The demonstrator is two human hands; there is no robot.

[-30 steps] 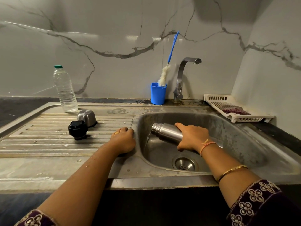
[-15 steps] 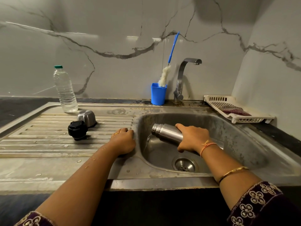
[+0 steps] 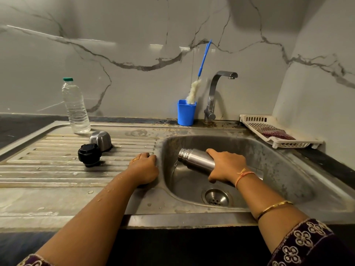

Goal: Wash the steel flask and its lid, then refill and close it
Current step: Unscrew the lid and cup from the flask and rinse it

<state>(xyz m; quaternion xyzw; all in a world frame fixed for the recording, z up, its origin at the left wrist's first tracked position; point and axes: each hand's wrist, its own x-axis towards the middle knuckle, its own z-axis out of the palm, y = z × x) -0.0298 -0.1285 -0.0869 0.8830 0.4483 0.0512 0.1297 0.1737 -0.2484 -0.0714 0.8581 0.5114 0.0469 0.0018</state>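
Holding flask [image 3: 197, 160] in sink [image 3: 278, 169], left hand [image 3: 144, 167] (rim [image 3: 158, 148])

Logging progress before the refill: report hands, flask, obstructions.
Right hand grips steel flask, tipped over sink, water trickling out. Left hand rests on sink rim. Black lid, steel cap on drainboard. Nothing obstructing.

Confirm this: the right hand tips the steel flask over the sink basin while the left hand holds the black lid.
Wrong: the head view shows the left hand resting on the sink rim, empty; the black lid lies apart on the drainboard. The right hand does tip the steel flask.
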